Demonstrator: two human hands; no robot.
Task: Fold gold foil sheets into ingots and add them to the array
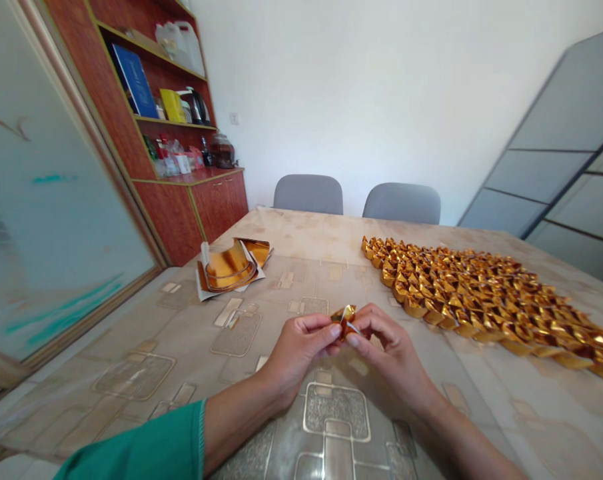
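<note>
Foil (345, 321): one small gold piece, pale on its reverse, held just above the tabletop (181, 347), well short of the far edge and about midway between the left and right edges. Left hand (297, 352): grip pinched closed, thumb against fingers, on the foil's left part. Right hand (395, 347): grip likewise closed, thumb and fingertips on the right part. The exact folds are partly covered by the fingers.

Step in hand, as judged: shaping the piece by folding, both hands working together. The next move appears to call for a steady left pinch while the right thumb presses or tucks the raised flap, lightly enough not to tear it.

Stock: curved gold sheets (228, 267) lie toward the far left corner. Folded pieces (466, 287) stand in close rows, running from near the far edge toward the right edge.
</note>
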